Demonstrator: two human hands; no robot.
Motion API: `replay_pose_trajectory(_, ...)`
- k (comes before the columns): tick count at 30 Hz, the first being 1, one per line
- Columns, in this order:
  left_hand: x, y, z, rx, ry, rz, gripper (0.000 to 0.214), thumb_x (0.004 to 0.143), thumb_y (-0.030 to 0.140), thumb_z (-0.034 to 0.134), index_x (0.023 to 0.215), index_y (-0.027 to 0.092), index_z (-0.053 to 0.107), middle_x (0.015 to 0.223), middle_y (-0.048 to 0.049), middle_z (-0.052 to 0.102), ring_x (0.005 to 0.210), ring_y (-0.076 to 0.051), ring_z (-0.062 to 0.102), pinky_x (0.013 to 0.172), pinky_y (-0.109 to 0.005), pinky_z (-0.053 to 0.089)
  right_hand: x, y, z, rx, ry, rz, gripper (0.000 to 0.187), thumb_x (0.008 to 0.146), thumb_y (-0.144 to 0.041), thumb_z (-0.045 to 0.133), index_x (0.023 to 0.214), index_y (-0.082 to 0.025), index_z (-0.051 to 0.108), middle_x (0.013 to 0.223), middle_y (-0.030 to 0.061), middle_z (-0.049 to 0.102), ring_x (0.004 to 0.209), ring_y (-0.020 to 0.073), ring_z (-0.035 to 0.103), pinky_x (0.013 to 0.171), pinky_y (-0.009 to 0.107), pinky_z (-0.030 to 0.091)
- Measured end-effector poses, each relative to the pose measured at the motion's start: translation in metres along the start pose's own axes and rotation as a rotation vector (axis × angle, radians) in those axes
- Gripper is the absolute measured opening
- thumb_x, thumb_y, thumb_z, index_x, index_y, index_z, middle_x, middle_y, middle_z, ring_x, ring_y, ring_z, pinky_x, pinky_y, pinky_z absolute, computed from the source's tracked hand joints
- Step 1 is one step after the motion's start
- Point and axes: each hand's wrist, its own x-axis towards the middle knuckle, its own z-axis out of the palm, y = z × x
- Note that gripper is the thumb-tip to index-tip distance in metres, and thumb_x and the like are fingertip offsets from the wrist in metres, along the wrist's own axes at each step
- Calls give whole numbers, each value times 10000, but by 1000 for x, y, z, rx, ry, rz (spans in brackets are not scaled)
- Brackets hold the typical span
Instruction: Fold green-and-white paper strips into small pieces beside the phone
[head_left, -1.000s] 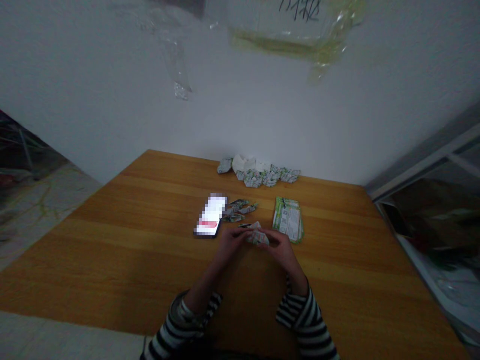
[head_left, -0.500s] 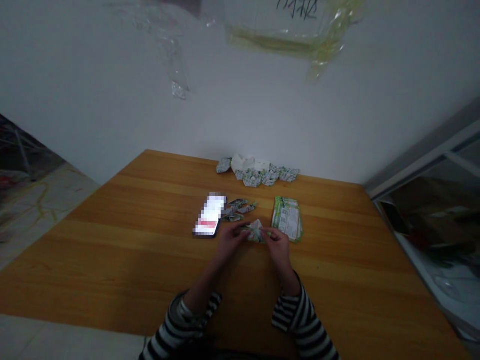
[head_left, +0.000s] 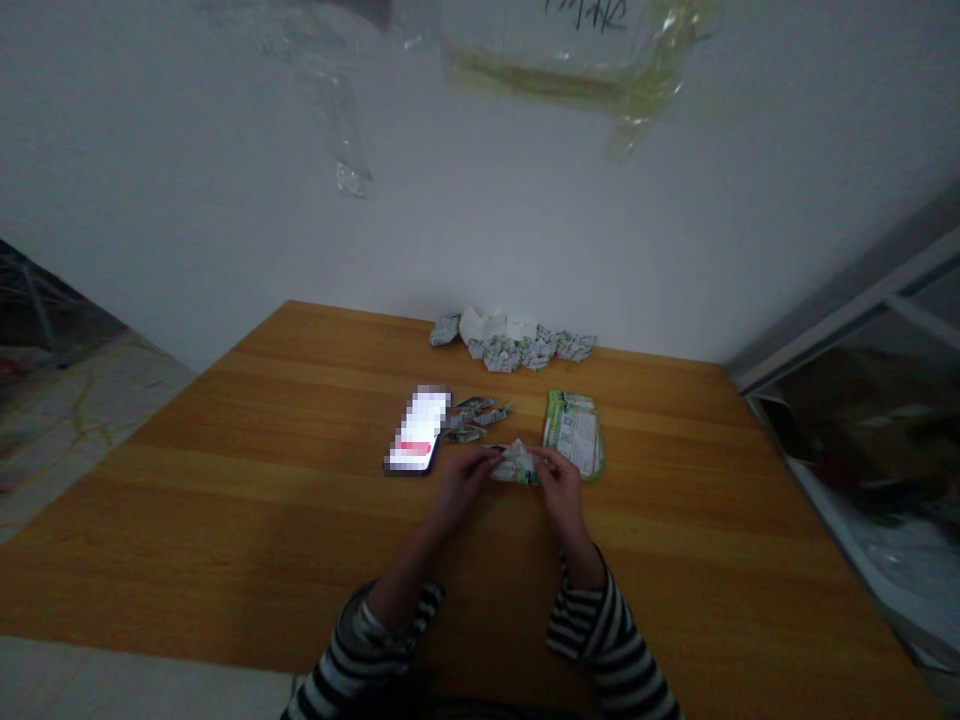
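Between my two hands is a folded piece of printed paper (head_left: 517, 464) with a peaked top, white, green and reddish. My left hand (head_left: 463, 480) pinches its left end, and my right hand (head_left: 559, 482) grips its right end with thumb and fingers. Just beyond my left hand lie several narrow folded paper pieces (head_left: 472, 418). A stack of green and white printed sheets (head_left: 574, 432) rests beyond my right hand. The fingertips are small and dim in this view.
A phone (head_left: 418, 430) with a lit, blurred screen lies left of the folded pieces. Along the wall at the back of the wooden table (head_left: 300, 420) sits a row of folded paper shapes (head_left: 510, 345). A glass-sided frame (head_left: 847, 320) stands at the right.
My right hand has shifted slightly right along the paper, and more of the paper's middle shows between my hands. The other papers and the phone have stayed in place.
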Motion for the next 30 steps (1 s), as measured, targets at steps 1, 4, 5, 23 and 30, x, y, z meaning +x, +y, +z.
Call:
replay_pose_trajectory(1,0,0,0,11,-17,1,249,828,382,620,903,181,746,967,-63,758,911,-237,681,852,-341,517,0,-1,-1,-8,4,-6,269,833,-383,588,929,-180,736,935,70,751,864,224,667,798,335,503)
replay_pose_trajectory(4,0,0,0,-11,-43,-21,272,830,374,621,960,178,758,1023,-71,759,960,-251,683,896,-363,508,1,-2,-2,-45,15,-15,274,827,-396,607,914,-171,738,916,70,752,847,221,668,786,328,501)
replay_pose_trajectory(5,1,0,0,-20,-45,-30,293,834,382,616,981,172,756,1034,-74,757,971,-255,682,901,-367,507,0,-3,-2,-53,16,-13,274,818,-399,619,904,-170,741,908,69,753,841,221,669,778,326,503)
replay_pose_trajectory(23,2,-1,0,-125,-81,-157,336,717,359,755,993,167,769,1007,-91,764,943,-288,706,879,-404,537,-5,-5,8,-20,-62,-2,196,746,-368,703,841,-214,778,848,54,767,806,225,689,758,350,541)
replay_pose_trajectory(30,1,-2,-5,-185,-105,-198,455,674,338,802,1085,153,734,1081,-107,741,1007,-305,689,919,-427,525,0,-1,-2,27,-154,30,300,664,-331,769,945,-225,775,952,63,775,822,242,717,772,382,569)
